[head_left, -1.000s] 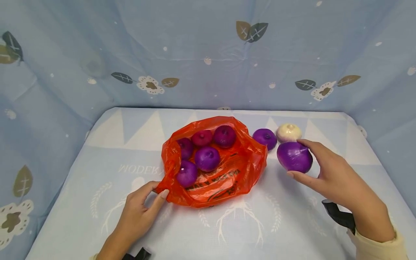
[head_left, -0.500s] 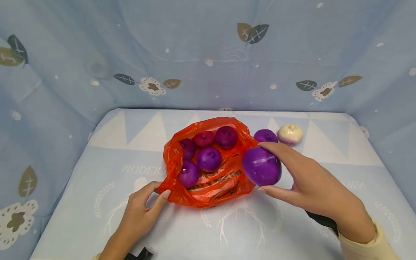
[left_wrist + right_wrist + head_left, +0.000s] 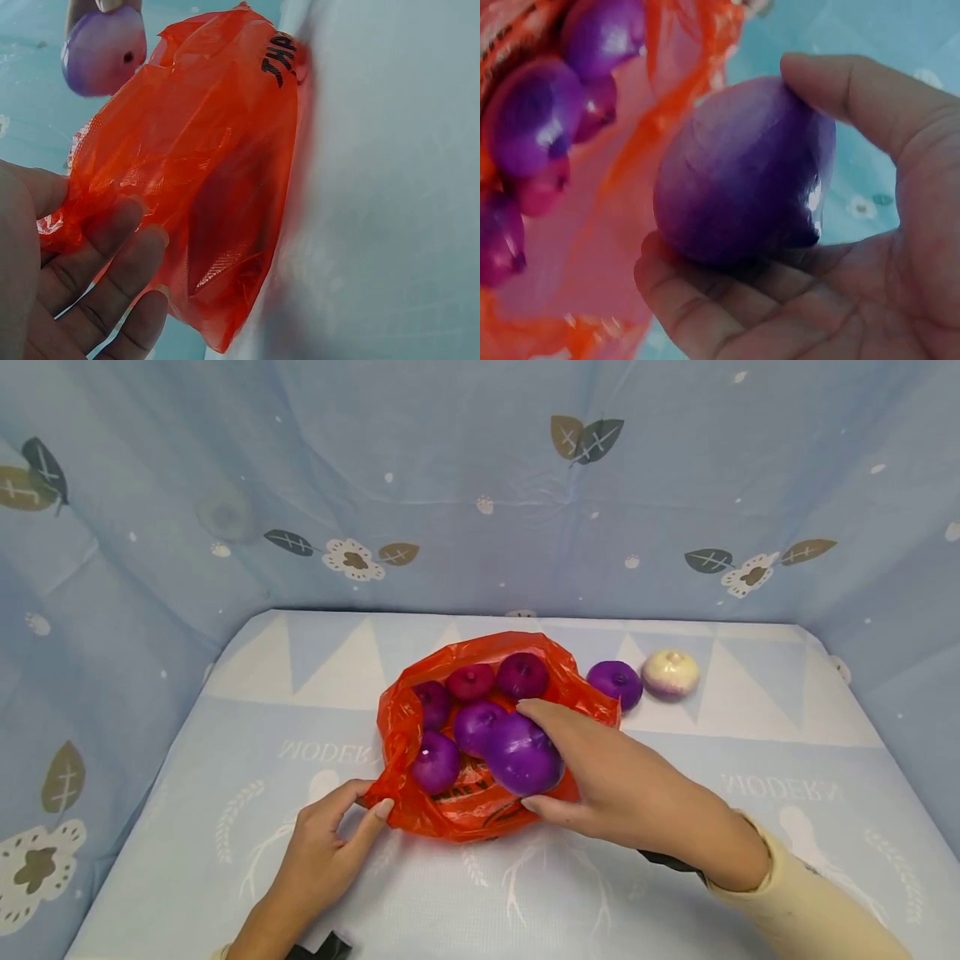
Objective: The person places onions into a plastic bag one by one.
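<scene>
A red plastic bag (image 3: pixel 480 822) lies with its mouth spread, several purple onions (image 3: pixel 437 763) inside. My left hand (image 3: pixel 330 847) pinches the bag's near left rim between thumb and fingers; in the left wrist view the bag (image 3: pixel 217 150) rises beside the fingers. Over the bag's opening, my right hand (image 3: pixel 615 777) holds a purple onion (image 3: pixel 523 755) between thumb and fingertips. The right wrist view shows this onion (image 3: pixel 742 172) gripped from both sides, the bagged onions (image 3: pixel 536 116) beyond it.
Right of the bag, a purple onion (image 3: pixel 615 683) sits close to its rim, with a pale onion (image 3: pixel 671 674) next to it. The table (image 3: pixel 225 735) has a printed cover, and a blue patterned curtain (image 3: pixel 480 527) hangs behind and at both sides.
My right hand has carried the purple onion leftward from beside the pale onion to over the bag's mouth. My left hand keeps its pinch on the rim, nearly still.
</scene>
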Action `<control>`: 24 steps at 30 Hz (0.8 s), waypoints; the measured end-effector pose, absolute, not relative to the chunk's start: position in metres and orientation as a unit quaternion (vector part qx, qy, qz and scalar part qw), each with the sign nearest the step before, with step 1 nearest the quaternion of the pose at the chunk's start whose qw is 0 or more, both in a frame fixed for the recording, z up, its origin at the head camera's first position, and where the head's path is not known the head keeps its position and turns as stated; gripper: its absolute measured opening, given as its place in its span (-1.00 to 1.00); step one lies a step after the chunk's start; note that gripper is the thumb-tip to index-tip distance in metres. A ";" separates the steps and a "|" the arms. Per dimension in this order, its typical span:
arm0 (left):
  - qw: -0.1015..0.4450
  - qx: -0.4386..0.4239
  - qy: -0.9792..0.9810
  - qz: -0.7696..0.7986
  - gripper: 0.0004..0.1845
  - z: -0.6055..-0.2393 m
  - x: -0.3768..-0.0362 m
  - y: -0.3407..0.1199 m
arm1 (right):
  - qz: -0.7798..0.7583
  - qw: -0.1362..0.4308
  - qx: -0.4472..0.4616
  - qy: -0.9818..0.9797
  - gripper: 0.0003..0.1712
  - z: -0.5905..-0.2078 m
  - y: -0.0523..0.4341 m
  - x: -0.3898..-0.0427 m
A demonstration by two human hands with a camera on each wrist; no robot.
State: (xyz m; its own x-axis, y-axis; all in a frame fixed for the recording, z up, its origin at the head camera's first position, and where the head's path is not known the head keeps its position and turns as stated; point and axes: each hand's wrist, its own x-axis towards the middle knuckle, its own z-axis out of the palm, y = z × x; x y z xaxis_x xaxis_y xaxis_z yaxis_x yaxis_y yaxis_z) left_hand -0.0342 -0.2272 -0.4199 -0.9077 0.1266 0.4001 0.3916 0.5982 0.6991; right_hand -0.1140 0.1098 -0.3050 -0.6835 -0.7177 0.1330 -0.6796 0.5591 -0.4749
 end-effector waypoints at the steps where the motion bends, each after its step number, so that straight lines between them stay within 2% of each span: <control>1: 0.157 -0.147 -0.880 -0.423 -0.73 -0.420 -0.034 -0.227 | -0.248 0.040 -0.396 0.883 -0.01 -0.307 0.106 -0.116; 16: 0.153 -0.138 -0.883 -0.421 -0.75 -0.417 -0.035 -0.226 | -0.190 0.052 -0.335 0.921 -0.01 -0.347 0.088 -0.148; 24: 0.185 -0.153 -0.874 -0.423 -0.66 -0.422 -0.034 -0.225 | -0.150 0.060 -0.294 0.942 -0.02 -0.357 0.089 -0.162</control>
